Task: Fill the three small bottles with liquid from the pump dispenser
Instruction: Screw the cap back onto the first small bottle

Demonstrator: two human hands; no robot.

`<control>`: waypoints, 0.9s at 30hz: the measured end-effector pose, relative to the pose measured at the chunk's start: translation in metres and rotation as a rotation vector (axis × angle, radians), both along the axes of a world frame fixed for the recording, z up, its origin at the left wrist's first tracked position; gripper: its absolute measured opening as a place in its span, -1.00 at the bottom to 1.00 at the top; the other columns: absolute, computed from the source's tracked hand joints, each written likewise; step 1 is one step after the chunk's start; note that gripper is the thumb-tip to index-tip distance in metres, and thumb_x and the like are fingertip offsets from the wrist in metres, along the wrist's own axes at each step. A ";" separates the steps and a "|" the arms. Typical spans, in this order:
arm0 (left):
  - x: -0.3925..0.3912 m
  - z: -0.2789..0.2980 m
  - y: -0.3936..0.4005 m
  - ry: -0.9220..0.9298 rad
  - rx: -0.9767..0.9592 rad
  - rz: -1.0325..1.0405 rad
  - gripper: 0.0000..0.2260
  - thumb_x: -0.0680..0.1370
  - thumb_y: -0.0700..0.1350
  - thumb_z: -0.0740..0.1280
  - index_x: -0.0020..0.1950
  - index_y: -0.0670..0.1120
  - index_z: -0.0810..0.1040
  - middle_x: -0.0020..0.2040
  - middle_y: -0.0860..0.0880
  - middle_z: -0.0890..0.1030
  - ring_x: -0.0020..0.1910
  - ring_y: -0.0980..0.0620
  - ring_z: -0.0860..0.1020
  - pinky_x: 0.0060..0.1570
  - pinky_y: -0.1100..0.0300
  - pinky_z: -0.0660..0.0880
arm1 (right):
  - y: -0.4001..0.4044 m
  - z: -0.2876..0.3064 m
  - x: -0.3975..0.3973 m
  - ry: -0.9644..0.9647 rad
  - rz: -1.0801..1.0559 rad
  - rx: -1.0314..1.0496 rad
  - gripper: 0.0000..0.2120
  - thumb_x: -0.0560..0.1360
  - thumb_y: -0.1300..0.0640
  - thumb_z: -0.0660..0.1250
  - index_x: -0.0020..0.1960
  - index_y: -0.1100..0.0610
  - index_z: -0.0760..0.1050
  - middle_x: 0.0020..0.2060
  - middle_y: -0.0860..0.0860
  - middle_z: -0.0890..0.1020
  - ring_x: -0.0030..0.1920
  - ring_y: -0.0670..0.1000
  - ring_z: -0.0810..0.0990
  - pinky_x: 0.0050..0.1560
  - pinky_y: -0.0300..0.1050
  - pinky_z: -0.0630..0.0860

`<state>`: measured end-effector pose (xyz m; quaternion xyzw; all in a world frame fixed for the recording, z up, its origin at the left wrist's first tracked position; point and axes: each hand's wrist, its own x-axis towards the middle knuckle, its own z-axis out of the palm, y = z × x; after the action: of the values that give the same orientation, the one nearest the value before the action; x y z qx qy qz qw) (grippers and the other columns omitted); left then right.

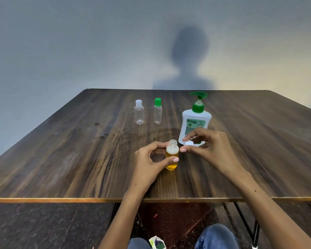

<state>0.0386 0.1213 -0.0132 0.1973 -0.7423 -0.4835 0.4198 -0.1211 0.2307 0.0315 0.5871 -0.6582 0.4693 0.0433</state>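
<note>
A small uncapped bottle with yellow liquid in it stands on the wooden table. My left hand grips it between thumb and fingers. Just right of its neck, my right hand pinches a small white cap. The white pump dispenser with a green pump head stands right behind my right hand. Farther back stand two empty clear bottles, one with a clear cap and one with a green cap.
The table's front edge runs across the lower view. Below it are my knees, a dark red mat and black table legs at the right. A plain wall rises behind the table.
</note>
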 end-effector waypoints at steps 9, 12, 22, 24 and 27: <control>0.001 0.000 -0.002 -0.009 0.042 0.003 -0.65 0.30 -0.14 0.61 0.06 -0.08 0.70 -0.05 0.10 0.72 -0.01 0.20 0.66 0.01 0.36 0.53 | -0.013 0.017 0.004 0.033 0.126 0.124 -0.75 0.37 0.14 0.52 0.04 0.05 0.66 -0.02 -0.12 0.67 0.01 -0.18 0.60 -0.12 -0.27 0.57; 0.002 -0.001 -0.002 -0.016 0.036 0.017 -0.66 0.29 -0.12 0.62 0.04 -0.06 0.71 -0.07 0.13 0.72 -0.03 0.22 0.66 -0.01 0.39 0.52 | -0.015 0.025 0.005 0.048 0.157 0.171 -0.78 0.36 0.18 0.53 0.00 0.08 0.64 -0.06 -0.10 0.68 -0.04 -0.17 0.61 -0.13 -0.27 0.57; 0.001 0.000 0.000 0.005 0.060 -0.008 -0.72 0.29 -0.16 0.61 -0.03 -0.03 0.72 -0.12 0.10 0.72 -0.07 0.17 0.67 -0.06 0.36 0.51 | -0.024 0.038 0.012 0.149 0.206 0.313 -0.81 0.35 0.09 0.53 -0.04 0.05 0.66 -0.12 -0.12 0.68 -0.11 -0.17 0.61 -0.16 -0.35 0.51; 0.001 0.000 0.001 0.003 0.060 0.013 -0.75 0.27 -0.13 0.62 -0.09 0.02 0.72 -0.16 0.11 0.72 -0.10 0.19 0.67 -0.01 0.27 0.51 | -0.026 0.033 0.016 0.219 0.079 0.292 -0.79 0.33 -0.06 0.53 -0.16 0.02 0.60 -0.26 -0.14 0.63 -0.23 -0.17 0.56 -0.29 -0.37 0.38; 0.000 0.000 0.001 -0.007 0.036 0.028 -0.77 0.27 -0.09 0.62 -0.11 0.03 0.71 -0.18 0.14 0.71 -0.11 0.21 0.66 0.26 -0.12 0.44 | -0.027 0.023 0.022 0.353 -0.139 0.271 -0.65 0.31 -0.29 0.43 -0.21 -0.01 0.53 -0.33 -0.16 0.57 -0.26 -0.18 0.53 -0.34 -0.37 0.32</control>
<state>0.0383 0.1219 -0.0136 0.2167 -0.7323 -0.4902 0.4202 -0.0989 0.2039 0.0550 0.6137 -0.7364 0.2626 0.1107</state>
